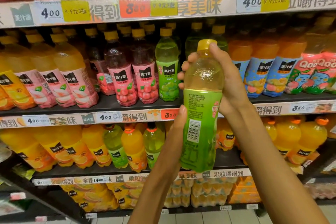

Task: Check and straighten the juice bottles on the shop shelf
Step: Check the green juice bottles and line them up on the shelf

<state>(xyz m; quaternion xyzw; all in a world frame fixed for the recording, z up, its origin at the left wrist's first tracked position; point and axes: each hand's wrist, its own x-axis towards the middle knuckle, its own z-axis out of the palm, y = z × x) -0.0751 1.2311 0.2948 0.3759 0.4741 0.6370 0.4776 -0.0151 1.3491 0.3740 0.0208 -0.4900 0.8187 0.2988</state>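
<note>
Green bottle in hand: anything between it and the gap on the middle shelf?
Nothing visible. The held green bottle is in front of the open slot just right of the shelved green bottle; both hands grip it.

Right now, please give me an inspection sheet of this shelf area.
Surface: middle shelf, dark board, bottles in rows.
Job's things: green juice bottle held off the shelf, barcode facing camera; matching green bottle upright on the shelf.
Clutter: nothing seen.
Grippers: left hand grips the bottle's lower part; right hand wraps its upper part.
Cables: nothing seen.
Surroundings: price tags; orange bottles below.
</note>
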